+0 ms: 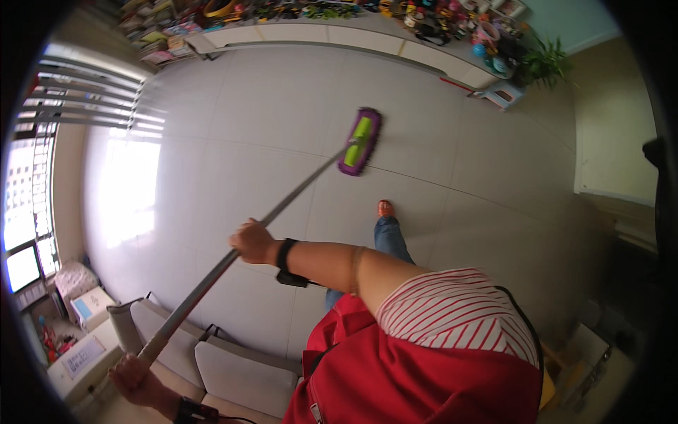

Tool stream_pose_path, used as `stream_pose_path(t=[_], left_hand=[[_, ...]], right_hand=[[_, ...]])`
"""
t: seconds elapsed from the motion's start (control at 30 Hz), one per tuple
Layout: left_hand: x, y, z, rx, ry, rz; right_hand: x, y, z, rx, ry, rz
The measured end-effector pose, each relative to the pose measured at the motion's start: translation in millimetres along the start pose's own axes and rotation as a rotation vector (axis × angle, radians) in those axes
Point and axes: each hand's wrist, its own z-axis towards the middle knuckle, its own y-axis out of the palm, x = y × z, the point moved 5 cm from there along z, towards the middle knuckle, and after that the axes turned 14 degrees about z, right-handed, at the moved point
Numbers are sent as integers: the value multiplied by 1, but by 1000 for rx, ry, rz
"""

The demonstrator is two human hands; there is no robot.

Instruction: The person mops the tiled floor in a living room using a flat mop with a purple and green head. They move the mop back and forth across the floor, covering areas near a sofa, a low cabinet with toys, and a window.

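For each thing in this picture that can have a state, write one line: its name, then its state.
Mop head: flat on the tiled floor.
Mop pole: slanted, held in both hands.
Right hand: grip closed around mid pole.
Left hand: grip closed on the pole's top end.
Sofa: grey cushions, nobody sitting on it.

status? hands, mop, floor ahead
Left hand shut on the mop handle top, right hand shut mid-shaft. Purple-green mop head flat on tile floor. Nothing near mop head.

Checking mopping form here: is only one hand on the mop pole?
No, both hands grip the pole: the right hand midway along it and the left hand at its upper end.
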Motion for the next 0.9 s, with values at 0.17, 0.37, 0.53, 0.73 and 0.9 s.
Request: stream_pose_path(t=[0.17, 0.37, 0.53, 0.73, 0.9], left_hand=[[40, -40, 23, -36, 36, 97], [73, -2, 176, 346, 603, 2107], [-58, 127, 232, 126, 234, 612], [-289, 278, 73, -111, -358, -236], [-291, 193, 0, -14, -475, -283]], right_hand=[[-26, -15, 73, -178, 13, 122], [-5, -150, 58, 176, 13, 187], [82, -235, -64, 536, 36, 92], [181, -286, -263, 396, 370, -191], [182, -206, -269, 66, 420, -369]])
